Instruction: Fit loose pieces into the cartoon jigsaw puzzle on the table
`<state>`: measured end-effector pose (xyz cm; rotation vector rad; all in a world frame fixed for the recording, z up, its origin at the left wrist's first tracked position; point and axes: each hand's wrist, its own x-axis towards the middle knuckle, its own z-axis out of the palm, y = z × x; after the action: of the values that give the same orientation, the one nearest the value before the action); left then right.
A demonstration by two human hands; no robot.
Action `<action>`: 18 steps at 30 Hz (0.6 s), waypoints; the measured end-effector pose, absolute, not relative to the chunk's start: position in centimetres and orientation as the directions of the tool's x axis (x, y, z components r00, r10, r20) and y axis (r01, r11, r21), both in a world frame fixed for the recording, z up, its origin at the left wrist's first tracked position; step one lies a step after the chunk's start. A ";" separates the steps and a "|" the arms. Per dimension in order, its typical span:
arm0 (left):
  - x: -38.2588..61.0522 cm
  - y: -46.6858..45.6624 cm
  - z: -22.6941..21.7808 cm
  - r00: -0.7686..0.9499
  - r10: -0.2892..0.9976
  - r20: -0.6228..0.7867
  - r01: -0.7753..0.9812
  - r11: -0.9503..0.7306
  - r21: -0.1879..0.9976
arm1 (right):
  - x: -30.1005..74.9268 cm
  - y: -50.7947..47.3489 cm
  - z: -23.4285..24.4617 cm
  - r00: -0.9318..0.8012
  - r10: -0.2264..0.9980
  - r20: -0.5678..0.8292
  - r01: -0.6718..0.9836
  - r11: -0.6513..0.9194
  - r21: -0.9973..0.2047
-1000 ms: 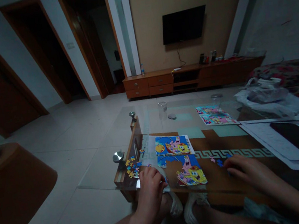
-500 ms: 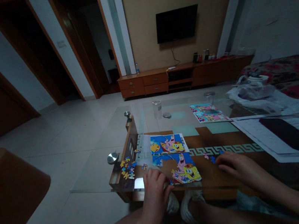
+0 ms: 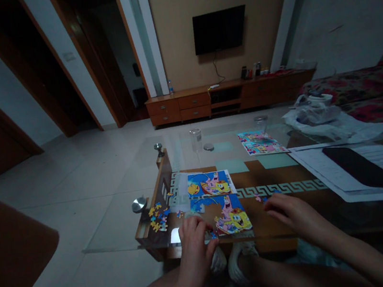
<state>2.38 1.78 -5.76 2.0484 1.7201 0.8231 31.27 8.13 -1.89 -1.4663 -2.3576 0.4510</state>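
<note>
A partly built cartoon jigsaw puzzle lies on the brown table mat, with a complete picture sheet just beyond it. My left hand rests at the puzzle's lower-left edge, fingers bunched, with a small blue piece by the fingertips. Whether it grips that piece is hidden. My right hand reaches in from the right, fingers extended, close to a few loose pieces on the mat. More loose pieces form a pile near the table's left edge.
The pieces lie under a glass tabletop with metal studs. Farther back stand a drinking glass and a second picture sheet. Papers with a dark tablet or phone lie at right, beside a plastic bag.
The whole scene slides left and slightly up in the picture as my head turns. My left hand now sits nearer the puzzle's lower edge, and my right hand stays by the loose pieces.
</note>
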 end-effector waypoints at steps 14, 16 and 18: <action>2.5 2.1 -6.4 0.087 0.964 0.251 0.738 -0.232 0.634 | 29.9 7.3 -1.6 -0.458 0.880 0.127 0.776 0.465 -0.425; 2.6 2.2 -6.3 0.080 0.967 0.241 0.738 -0.220 0.638 | 30.0 7.3 -1.9 -0.473 0.872 0.130 0.768 0.480 -0.424; 2.7 2.3 -6.3 0.074 0.972 0.223 0.739 -0.203 0.642 | 30.1 7.4 -2.1 -0.476 0.868 0.139 0.765 0.487 -0.422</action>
<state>2.66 2.28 -6.26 1.9979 1.7006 0.8867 30.11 7.42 -2.12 -1.3724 -2.4028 0.4336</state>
